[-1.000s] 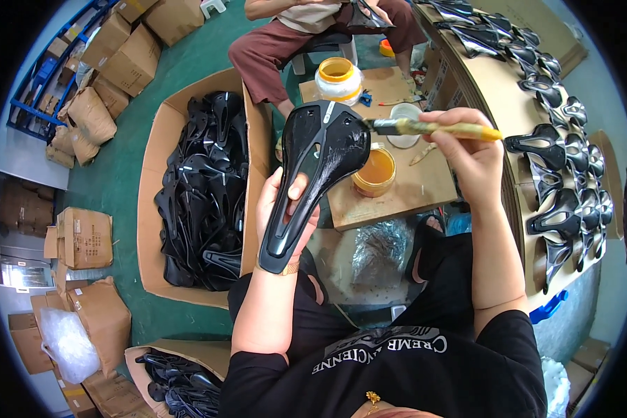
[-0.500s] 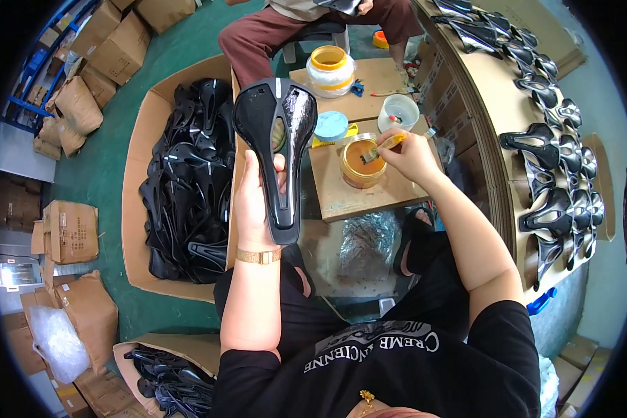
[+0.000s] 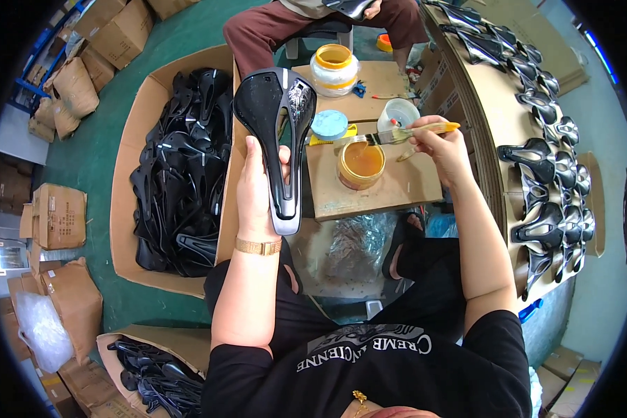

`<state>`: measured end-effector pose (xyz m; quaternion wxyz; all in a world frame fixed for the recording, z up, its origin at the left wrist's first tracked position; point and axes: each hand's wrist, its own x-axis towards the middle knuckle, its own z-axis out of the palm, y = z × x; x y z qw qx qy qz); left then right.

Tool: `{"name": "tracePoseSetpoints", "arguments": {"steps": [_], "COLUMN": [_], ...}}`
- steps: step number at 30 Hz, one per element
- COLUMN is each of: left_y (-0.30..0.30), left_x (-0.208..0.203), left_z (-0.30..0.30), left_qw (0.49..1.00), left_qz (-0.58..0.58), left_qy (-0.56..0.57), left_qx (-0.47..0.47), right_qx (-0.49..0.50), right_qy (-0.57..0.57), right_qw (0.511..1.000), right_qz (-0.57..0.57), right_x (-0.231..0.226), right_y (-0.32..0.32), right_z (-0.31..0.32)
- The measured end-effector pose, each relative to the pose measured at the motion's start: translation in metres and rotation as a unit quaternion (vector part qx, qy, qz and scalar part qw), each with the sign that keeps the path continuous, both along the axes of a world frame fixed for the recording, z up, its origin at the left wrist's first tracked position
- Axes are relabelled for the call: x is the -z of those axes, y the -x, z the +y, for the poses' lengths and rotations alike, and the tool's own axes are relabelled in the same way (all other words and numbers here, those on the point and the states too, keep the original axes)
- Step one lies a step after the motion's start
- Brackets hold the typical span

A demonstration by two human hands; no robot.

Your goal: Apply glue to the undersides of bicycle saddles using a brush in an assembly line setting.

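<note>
My left hand [image 3: 252,198] holds up a glossy black bicycle saddle [image 3: 259,108], its narrow nose pointing toward me and its long slot in the middle. Fingers wrap its side near the slot. In my right hand [image 3: 444,150] is a paintbrush [image 3: 433,129] with a yellow-tipped handle, gripped between thumb and fingers. The bristles lie over the rim of an open jar [image 3: 359,181] of amber liquid on a cardboard box [image 3: 411,182]. The brush tip is above the liquid rather than down in it.
A large carton [image 3: 129,174] full of black saddles stands left. Near the jar are a blue round lid [image 3: 329,124], a white tub [image 3: 334,75] and a translucent pot [image 3: 402,108]. Saddles line a bench [image 3: 481,97] at right. Another person [image 3: 268,31] sits opposite.
My right hand has lifted the paintbrush out of the jar and moved right, turning the brush nearly level. The saddle has stayed about where it was, tilting slightly.
</note>
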<state>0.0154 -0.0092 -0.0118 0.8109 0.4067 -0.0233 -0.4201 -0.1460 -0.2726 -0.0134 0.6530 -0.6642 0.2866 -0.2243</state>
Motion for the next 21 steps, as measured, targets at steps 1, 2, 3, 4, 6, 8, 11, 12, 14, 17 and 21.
{"name": "tracePoseSetpoints", "arguments": {"steps": [1,2,3,4,6,8,11,12,14,17,21], "left_y": [0.001,0.002,0.003,0.004,0.009,0.007,0.007,0.007,0.007,0.005,0.003], "left_x": [0.000,-0.001,-0.003,-0.006,-0.016,-0.012,-0.010,-0.008,-0.006,-0.003,0.001], "left_z": [-0.003,-0.005,-0.007,-0.009,-0.019,-0.022,-0.029,-0.031,-0.033,-0.033,-0.032], "left_qw": [1.000,1.000,0.999,0.998,0.994,0.995,0.993,0.992,0.992,0.993,0.992], "left_qz": [-0.005,-0.004,-0.005,-0.006,-0.002,-0.009,-0.009,-0.020,-0.017,-0.031,-0.017], "left_qy": [-0.015,-0.011,-0.024,-0.038,-0.028,0.027,0.024,0.018,0.017,-0.003,0.100], "left_qx": [-0.014,-0.015,-0.033,-0.050,-0.110,-0.098,-0.114,-0.119,-0.121,-0.112,-0.074], "right_qx": [0.011,0.022,0.014,0.013,0.016,0.045,0.104,0.104,0.094,0.071,0.046], "right_qy": [-0.071,-0.142,-0.174,-0.170,-0.244,-0.260,-0.313,-0.312,-0.333,-0.359,-0.333], "right_qw": [0.997,0.986,0.979,0.980,0.960,0.955,0.937,0.937,0.932,0.921,0.925], "right_qz": [-0.041,-0.082,-0.106,-0.105,-0.135,-0.137,-0.116,-0.119,-0.112,-0.132,-0.177], "right_x": [0.000,0.000,0.001,0.003,0.010,0.017,0.028,0.029,0.030,0.027,0.005], "right_y": [0.003,0.007,0.011,0.014,0.018,0.021,0.022,0.022,0.024,0.027,0.027], "right_z": [-0.004,-0.007,-0.010,-0.013,-0.014,-0.014,-0.016,-0.016,-0.016,-0.023,-0.015]}}
